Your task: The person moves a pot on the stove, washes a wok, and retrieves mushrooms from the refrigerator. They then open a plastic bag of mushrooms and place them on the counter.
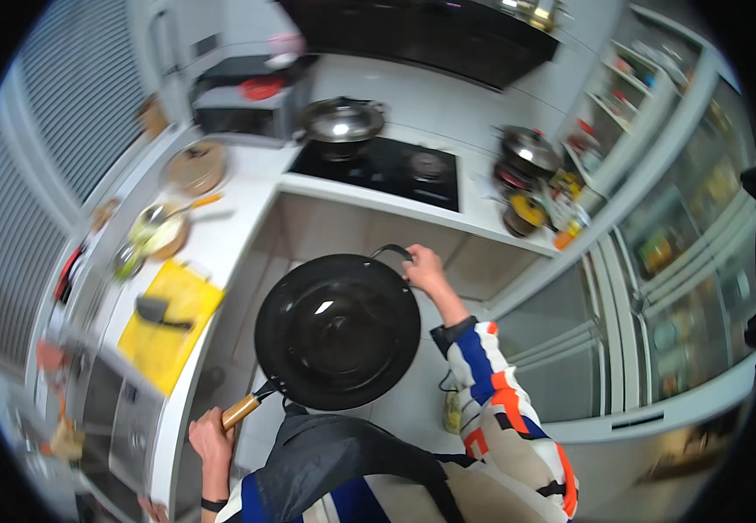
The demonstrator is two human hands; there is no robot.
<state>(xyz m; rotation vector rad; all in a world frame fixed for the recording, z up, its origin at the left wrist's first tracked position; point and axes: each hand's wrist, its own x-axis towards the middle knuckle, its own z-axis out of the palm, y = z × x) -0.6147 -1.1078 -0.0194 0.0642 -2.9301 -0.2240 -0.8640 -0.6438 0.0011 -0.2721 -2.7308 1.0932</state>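
A large black wok is held in front of my body, off the counter, its inside facing up and showing only glossy reflections. My left hand grips its wooden handle at the lower left. On the opposite side, my right hand holds the dark loop handle. To the left, a yellow cutting board lies on the white counter with a dark-bladed cleaver on top. Ahead is the black glass cooktop.
A lidded steel pot sits on the cooktop's left side; the right burner is uncovered. Left, a bowl of pale food and a round brown lidded pan stand on the counter. Another pot is at the right. A glass-door refrigerator borders the right.
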